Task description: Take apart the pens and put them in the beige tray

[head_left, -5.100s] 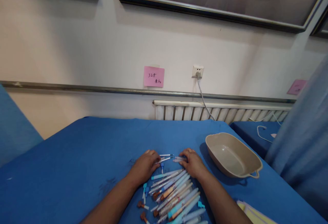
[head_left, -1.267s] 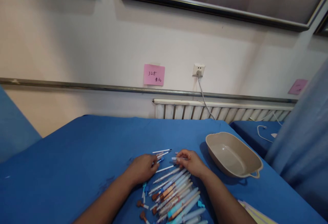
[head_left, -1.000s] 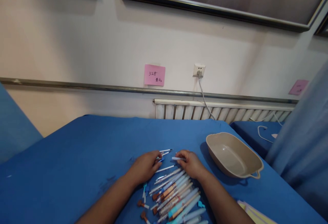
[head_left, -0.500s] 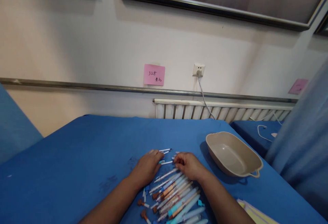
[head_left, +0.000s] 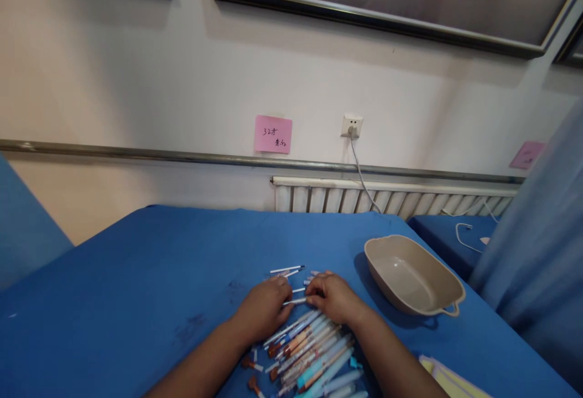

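Over the blue-covered table, my left hand (head_left: 266,310) and my right hand (head_left: 336,298) face each other a short gap apart. A thin white pen refill (head_left: 295,301) spans the gap, pinched at its right end by my right fingers and at its left end by my left fingers. Just beyond my fingers lie more white refills (head_left: 286,269), some with dark tips. Nearer to me is a pile of pens (head_left: 314,352) with pale blue, orange and patterned barrels, lying side by side. Small brown pen toppers (head_left: 254,384) are scattered left of the pile.
To the right stands a beige plastic basin (head_left: 412,273) with a handle loop. Yellow and lilac flat packs or sheets (head_left: 449,377) lie at the front right. A radiator (head_left: 337,194) and wall rail run behind the blue tablecloth (head_left: 150,276). A blue curtain (head_left: 537,222) hangs at the right.
Both hands have shifted slightly towards me, to the near refill. My left hand has uncovered more of the refills behind it.
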The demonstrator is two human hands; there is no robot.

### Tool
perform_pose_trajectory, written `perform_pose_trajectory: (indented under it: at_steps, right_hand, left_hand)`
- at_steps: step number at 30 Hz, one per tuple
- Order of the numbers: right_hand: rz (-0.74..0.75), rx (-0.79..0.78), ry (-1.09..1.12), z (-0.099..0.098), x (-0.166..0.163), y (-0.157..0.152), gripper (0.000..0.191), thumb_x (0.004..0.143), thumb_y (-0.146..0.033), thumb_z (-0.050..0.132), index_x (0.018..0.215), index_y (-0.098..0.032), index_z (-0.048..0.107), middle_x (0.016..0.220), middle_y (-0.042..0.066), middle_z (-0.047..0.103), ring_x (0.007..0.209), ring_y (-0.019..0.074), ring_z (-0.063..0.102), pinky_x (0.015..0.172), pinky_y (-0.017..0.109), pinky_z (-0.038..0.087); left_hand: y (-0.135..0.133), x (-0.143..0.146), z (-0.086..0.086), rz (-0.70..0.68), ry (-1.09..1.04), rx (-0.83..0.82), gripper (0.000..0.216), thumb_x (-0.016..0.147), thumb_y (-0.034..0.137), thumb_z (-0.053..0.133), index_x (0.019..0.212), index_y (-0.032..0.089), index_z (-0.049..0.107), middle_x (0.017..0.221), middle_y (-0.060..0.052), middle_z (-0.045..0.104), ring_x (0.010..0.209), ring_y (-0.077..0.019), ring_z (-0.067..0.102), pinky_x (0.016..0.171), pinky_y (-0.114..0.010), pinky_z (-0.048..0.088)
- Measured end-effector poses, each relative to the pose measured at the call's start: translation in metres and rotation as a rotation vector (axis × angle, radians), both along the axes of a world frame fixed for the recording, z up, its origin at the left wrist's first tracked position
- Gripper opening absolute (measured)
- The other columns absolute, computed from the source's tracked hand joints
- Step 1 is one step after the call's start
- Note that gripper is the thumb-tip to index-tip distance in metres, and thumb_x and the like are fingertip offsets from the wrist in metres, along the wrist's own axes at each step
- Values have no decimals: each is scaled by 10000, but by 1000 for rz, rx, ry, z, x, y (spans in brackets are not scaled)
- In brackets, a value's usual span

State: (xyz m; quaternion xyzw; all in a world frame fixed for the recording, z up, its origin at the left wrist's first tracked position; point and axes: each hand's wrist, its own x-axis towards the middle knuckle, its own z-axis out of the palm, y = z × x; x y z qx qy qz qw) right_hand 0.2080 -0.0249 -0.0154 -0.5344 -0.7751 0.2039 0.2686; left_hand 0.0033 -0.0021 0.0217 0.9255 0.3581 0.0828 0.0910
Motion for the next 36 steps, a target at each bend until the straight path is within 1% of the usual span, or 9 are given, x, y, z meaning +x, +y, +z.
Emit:
perform_pose_trajectory:
  at_steps: [4, 8, 11, 16, 21, 25, 30, 34, 36]
  right_hand:
    - [42, -28, 83, -3, 0, 2, 105, 778, -221, 585, 806, -238, 685, 819, 4, 688, 859, 173, 593, 875, 300, 367]
    - [-1, -83, 216, -8, -3, 4, 83, 764, -201, 585, 798, -204, 661, 777, -5, 651, 743, 140, 570, 703, 233, 419]
    - [-1, -122, 305, -10, -8, 4, 79, 764, -199, 583, 816, -187, 642, 760, -16, 620, 674, 116, 539, 601, 202, 404]
    - [-28, -16, 199, -3, -11, 1, 62, 727, -170, 632, 782, -196, 629, 752, -23, 593, 734, 127, 525, 661, 218, 391]
    - [-21, 12, 196, 4, -13, -2, 78, 733, -163, 622, 801, -201, 615, 781, -17, 585, 738, 130, 525, 647, 215, 388]
    - [-14, -18, 247, 5, -13, -3, 74, 735, -152, 600, 794, -195, 612, 784, -12, 571, 705, 121, 532, 627, 208, 399]
    - [-18, -20, 263, 4, -13, -2, 98, 711, -131, 611, 783, -197, 610, 781, -15, 559, 712, 122, 533, 628, 206, 401]
    - [-18, -15, 310, 4, -11, -1, 85, 714, -125, 603, 769, -189, 604, 767, -17, 551, 700, 116, 525, 621, 200, 398]
    - [-25, -12, 302, 4, -9, -1, 100, 705, -107, 601, 764, -188, 604, 769, -17, 550, 702, 115, 522, 626, 202, 393]
  left_hand:
    - [2, 0, 0, 17, -83, 10, 124, 854, 277, 455, 861, 199, 551, 903, -55, 593, 853, -214, 535, 747, -306, 387]
    - [3, 0, 0, -28, -150, -6, 156, 846, 310, 506, 967, 218, 538, 979, -47, 595, 914, -215, 528, 802, -317, 378]
    - [5, -1, -1, -36, -129, 16, 178, 887, 347, 440, 916, 217, 558, 931, -47, 606, 895, -213, 537, 795, -317, 375]
    - [6, -1, 0, 7, -68, -10, 353, 925, 424, 320, 857, 204, 588, 847, -54, 623, 812, -211, 562, 748, -315, 388]
    - [3, 0, 3, -40, -125, 42, 295, 883, 456, 426, 988, 214, 558, 999, -61, 606, 939, -227, 536, 805, -315, 383]
    - [5, -2, 1, 7, -34, -17, 376, 930, 425, 306, 837, 205, 596, 829, -55, 633, 811, -214, 576, 750, -315, 400]
    - [5, -3, -2, -38, -173, -10, 351, 867, 439, 468, 1152, 236, 496, 1097, -66, 594, 984, -226, 540, 842, -319, 393]
    - [6, -3, -2, -44, -115, -30, 334, 936, 386, 306, 913, 218, 593, 893, -51, 634, 855, -209, 575, 776, -309, 405]
    - [7, -4, -2, -13, -104, -51, 342, 937, 398, 297, 966, 223, 590, 898, -49, 647, 837, -210, 587, 757, -308, 414]
